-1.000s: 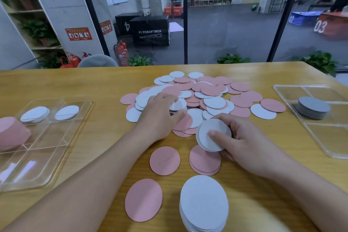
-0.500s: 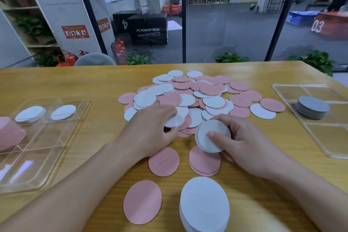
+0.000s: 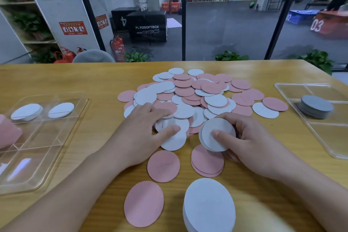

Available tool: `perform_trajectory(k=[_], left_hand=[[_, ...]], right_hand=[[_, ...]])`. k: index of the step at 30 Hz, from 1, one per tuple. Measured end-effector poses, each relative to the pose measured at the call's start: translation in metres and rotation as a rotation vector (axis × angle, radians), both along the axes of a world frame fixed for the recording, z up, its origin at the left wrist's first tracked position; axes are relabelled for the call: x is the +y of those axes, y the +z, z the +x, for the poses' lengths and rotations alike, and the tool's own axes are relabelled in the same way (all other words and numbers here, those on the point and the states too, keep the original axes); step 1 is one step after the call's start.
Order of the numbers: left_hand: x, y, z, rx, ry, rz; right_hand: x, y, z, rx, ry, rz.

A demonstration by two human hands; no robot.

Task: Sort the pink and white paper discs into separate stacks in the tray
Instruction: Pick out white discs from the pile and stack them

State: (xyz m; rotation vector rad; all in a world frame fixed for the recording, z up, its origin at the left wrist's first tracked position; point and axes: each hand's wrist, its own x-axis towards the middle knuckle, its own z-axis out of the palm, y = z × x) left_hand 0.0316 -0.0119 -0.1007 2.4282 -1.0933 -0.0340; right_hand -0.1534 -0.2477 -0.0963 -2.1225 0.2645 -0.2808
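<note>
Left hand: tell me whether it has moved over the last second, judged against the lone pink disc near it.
Yes. The left hand has drawn back from the pile toward the lone pink disc, dragging a white disc along.

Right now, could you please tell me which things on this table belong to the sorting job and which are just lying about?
Belong to the job:
mixed pile
white discs in the right hand
left hand on the pile
left tray

Just lying about:
right tray
grey discs

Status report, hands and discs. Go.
Left hand flat on white disc, dragging from pile. Right hand holds white stack. Nothing blocking.
</note>
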Motion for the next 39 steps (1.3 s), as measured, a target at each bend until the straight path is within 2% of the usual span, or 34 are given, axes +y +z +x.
perform_trajectory(k=[3, 8, 12, 15, 18, 20, 22, 26, 32, 39], left_hand=[[-0.002, -0.006, 0.003, -0.071, 0.083, 0.062], [-0.003, -0.004, 0.001, -0.158, 0.091, 0.023], [0.001, -0.001, 0.0, -0.343, 0.202, 0.052], [-0.003, -0.001, 0.002, -0.397, 0.186, -0.057], [-0.015, -0.007, 0.004, -0.289, 0.045, -0.143], [-0.023, -0.011, 0.007, -0.239, -0.001, -0.072], [-0.027, -0.012, 0.008, -0.216, 0.004, 0.014], [-0.022, -0.008, 0.009, -0.203, 0.057, 0.012], [-0.003, -0.003, 0.012, 0.096, 0.094, -0.038], [0.008, 0.005, 0.016, 0.16, 0.068, -0.049]], right_hand=[[0.0, -0.001, 0.0, -0.013, 0.004, -0.011], [0.001, -0.002, 0.001, -0.018, 0.013, -0.05], [0.001, -0.002, 0.0, -0.02, 0.014, -0.078], [0.002, -0.001, 0.0, -0.022, 0.014, -0.079], [0.003, -0.001, 0.0, -0.023, 0.009, -0.071], [0.003, -0.001, -0.001, -0.024, 0.009, -0.059], [0.003, -0.001, 0.0, -0.019, 0.009, -0.057], [0.003, -0.001, 0.0, -0.021, 0.01, -0.062], [0.004, 0.001, -0.001, -0.015, 0.025, -0.061], [0.005, 0.001, 0.0, -0.012, 0.024, -0.08]])
